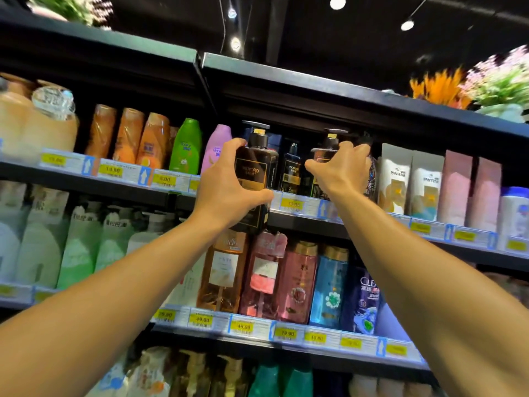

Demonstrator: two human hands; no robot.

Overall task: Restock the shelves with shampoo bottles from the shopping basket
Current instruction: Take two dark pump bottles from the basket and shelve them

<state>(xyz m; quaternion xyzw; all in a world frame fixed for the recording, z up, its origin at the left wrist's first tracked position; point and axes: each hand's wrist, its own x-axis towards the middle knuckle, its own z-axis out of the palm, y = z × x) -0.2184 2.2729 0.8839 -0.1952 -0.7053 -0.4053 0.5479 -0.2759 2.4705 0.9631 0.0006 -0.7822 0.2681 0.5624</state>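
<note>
Two bare arms reach up toward the upper black metal shelf w/ yellow price tags along its front edge. Left hand is wrapped around a dark brown pump-top shampoo bottle w/ gold-framed label: thumb under the lower label, fingers curled round the far side near the shoulder. Bottle is upright, slightly tilted, its base hanging below the shelf edge, so it's in front of the shelf, not standing on it. Right hand is closed over the shoulder of a second dark pump-top bottle that sits on the shelf; fingers hide most of the body, can't tell if the base is lifted. Between the two, a slimmer black bottle w/ gold label stands on the shelf, further back. Left of the held bottle: pink bottle, green bottle, orange bottles. Right of the right hand: white Pantene pouches, then pink pouches. Shelf below holds amber, pink, blue and purple bottles, the amber one directly under the held bottle. Basket not in view.
</note>
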